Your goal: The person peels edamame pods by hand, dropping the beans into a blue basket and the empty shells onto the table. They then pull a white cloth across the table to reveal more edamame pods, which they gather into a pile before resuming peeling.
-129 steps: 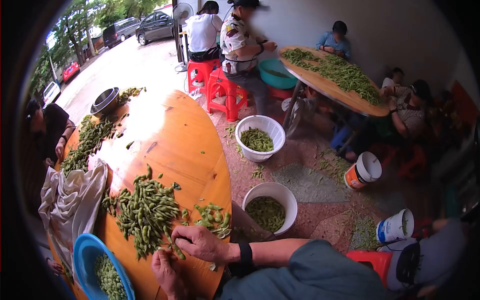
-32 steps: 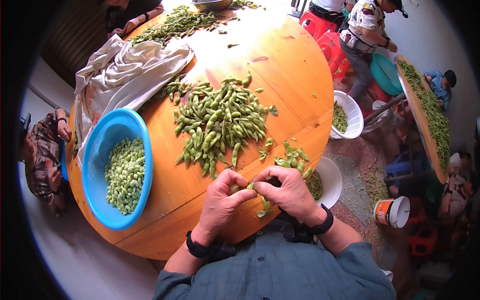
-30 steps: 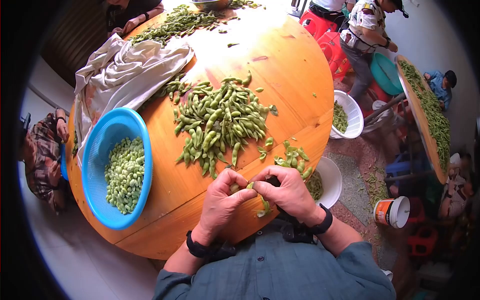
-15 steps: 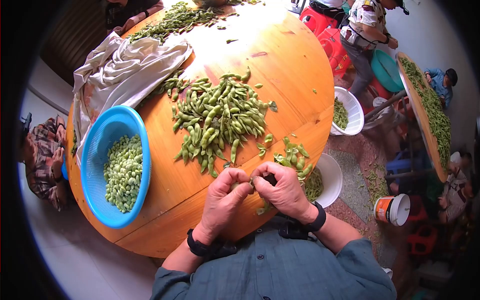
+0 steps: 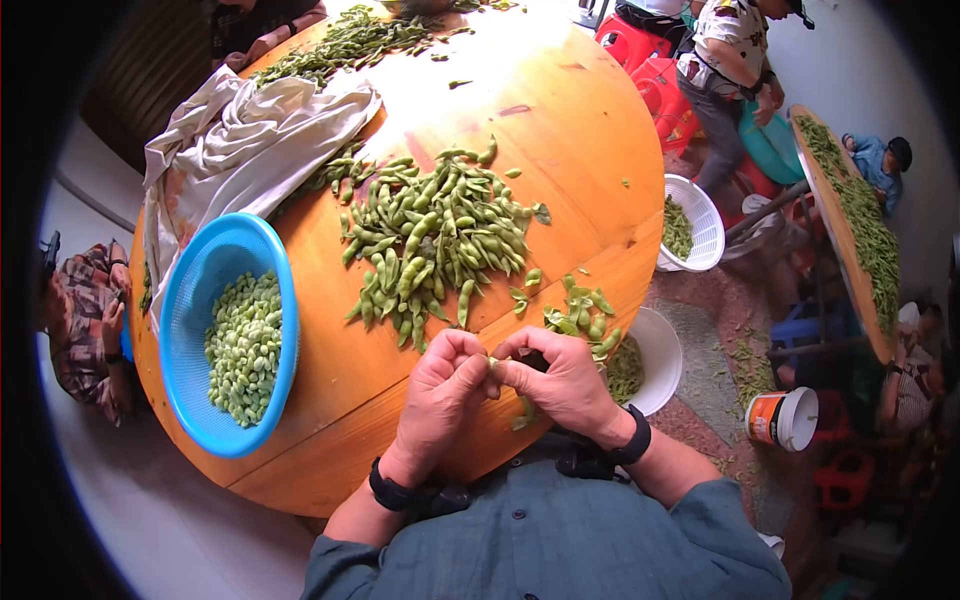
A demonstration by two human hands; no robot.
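Close to the table's front edge, my left hand and my right hand meet fingertip to fingertip. Both are closed in a pinch on one soybean pod, of which only a small pale green bit shows. Just beyond them on the wooden table lies a heap of whole green soybean pods. Opened pod shells are scattered near my right hand. To the left, a blue plastic basket holds shelled green beans.
A crumpled cloth and more pods lie farther back. Below the table's right edge stand a white bucket with shells and a white basket. Several people are around; one stands near a second table covered in pods.
My joined hands have shifted slightly left, and the fingertips have changed their grip on the pod. The standing person's hand at the right has lowered.
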